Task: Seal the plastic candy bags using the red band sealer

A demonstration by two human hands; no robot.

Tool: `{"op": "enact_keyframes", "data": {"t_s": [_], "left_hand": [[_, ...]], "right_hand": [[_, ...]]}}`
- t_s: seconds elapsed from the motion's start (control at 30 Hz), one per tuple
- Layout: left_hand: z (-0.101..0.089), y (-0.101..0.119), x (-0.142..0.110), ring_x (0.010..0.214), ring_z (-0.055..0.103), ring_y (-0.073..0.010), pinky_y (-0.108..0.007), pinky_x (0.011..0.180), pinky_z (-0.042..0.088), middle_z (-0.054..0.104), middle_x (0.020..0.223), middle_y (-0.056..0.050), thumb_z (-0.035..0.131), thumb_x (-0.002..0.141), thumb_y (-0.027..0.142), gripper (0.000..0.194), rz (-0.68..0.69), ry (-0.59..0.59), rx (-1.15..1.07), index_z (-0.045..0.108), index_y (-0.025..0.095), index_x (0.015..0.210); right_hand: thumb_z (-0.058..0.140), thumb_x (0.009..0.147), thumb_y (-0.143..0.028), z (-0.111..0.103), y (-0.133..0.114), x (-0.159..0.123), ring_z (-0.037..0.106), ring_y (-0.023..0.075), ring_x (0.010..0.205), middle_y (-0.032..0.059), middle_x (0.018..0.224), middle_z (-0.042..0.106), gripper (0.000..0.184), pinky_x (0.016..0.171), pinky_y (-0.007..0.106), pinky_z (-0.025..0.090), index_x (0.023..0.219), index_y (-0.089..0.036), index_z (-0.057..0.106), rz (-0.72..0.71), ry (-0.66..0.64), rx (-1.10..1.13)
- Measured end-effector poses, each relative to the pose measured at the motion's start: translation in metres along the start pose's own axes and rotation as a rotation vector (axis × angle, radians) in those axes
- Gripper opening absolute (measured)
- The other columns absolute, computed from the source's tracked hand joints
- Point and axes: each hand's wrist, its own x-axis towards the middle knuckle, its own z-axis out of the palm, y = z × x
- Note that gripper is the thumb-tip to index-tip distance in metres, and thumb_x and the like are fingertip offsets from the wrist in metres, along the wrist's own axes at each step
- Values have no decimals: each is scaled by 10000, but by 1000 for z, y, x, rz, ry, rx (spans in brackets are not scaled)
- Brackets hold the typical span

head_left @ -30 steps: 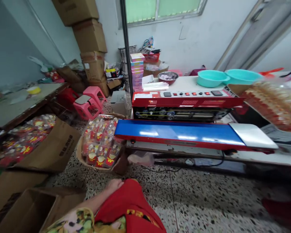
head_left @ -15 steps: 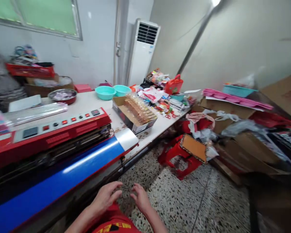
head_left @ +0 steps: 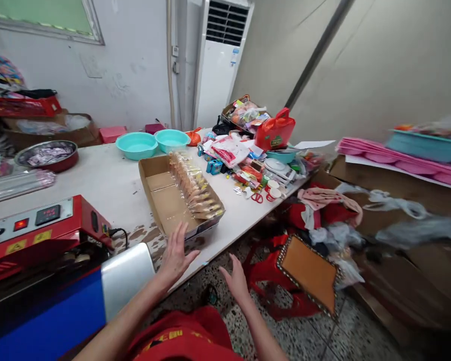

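Observation:
My left hand (head_left: 176, 258) is open, fingers stretched toward the near side of a shallow cardboard box (head_left: 165, 200) on the white table (head_left: 101, 173). Whether its fingertips touch the box I cannot tell. Along the right half of the box lies a row of clear-wrapped tan items (head_left: 195, 188); brown cardboard bottom shows in the left half. My right hand (head_left: 236, 278) is also open, with nothing in it, over the floor just off the table's edge and to the left of the red stool.
At the left stands a red sealing-type machine (head_left: 52, 220) with a blue belt (head_left: 60, 311). A red stool with an orange top (head_left: 308, 271) is at the right. Two turquoise basins (head_left: 137, 145) and a red bag (head_left: 276, 131) sit farther back. Cardboard boxes (head_left: 409, 190) line the right.
My view has moved forward, closer to the cardboard box and stool. Both hands have risen and spread apart, the left one reaching to the box. The machine has slid toward the left edge.

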Motion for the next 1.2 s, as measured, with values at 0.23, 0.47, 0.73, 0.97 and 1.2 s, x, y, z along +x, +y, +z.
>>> {"op": "enact_keyframes", "data": {"t_s": [0.23, 0.47, 0.73, 0.97, 1.2], "left_hand": [[87, 20, 144, 1486, 35, -390, -653, 1144, 158, 123, 1629, -27, 672, 815, 369, 580, -70, 27, 268, 504, 404, 1370], [64, -33, 223, 1462, 208, -339, -514, 1147, 303, 74, 1636, -46, 582, 873, 421, 463, -128, -5, 157, 575, 277, 1312], [48, -65, 232, 1446, 269, -304, -501, 1159, 283, 158, 1619, -100, 503, 892, 529, 770, -66, -75, -199, 160, 284, 1537], [10, -146, 347, 1425, 303, -332, -525, 1170, 225, 215, 1599, -135, 385, 892, 642, 792, -598, 410, -479, 165, 239, 1537], [25, -223, 496, 1376, 401, -299, -435, 1166, 251, 477, 1458, -156, 296, 873, 726, 821, -570, 417, -619, 419, 138, 1433]], "right_hand": [[534, 857, -605, -46, -36, 168, 204, 346, 1451, 218, 1531, 300, 826, 1148, 543, 267, 1456, -81, 312, -335, -15, -73], [601, 853, -443, -17, -119, 251, 148, 281, 1479, 213, 1570, 209, 891, 1184, 457, 237, 1508, -48, 144, -467, -156, -21], [763, 638, -526, 13, -158, 309, -31, 457, 1455, 181, 1603, 100, 1120, 1091, 722, 72, 1529, -158, 194, -216, -327, -328], [822, 584, -398, 17, -149, 305, -39, 431, 1463, 168, 1591, 180, 1114, 1163, 643, 65, 1512, -157, 255, -349, -317, -269], [656, 700, -127, 51, -131, 287, 251, 299, 1448, 105, 1609, 145, 1124, 1144, 427, 356, 1541, -238, -81, -303, -367, 168]]}}
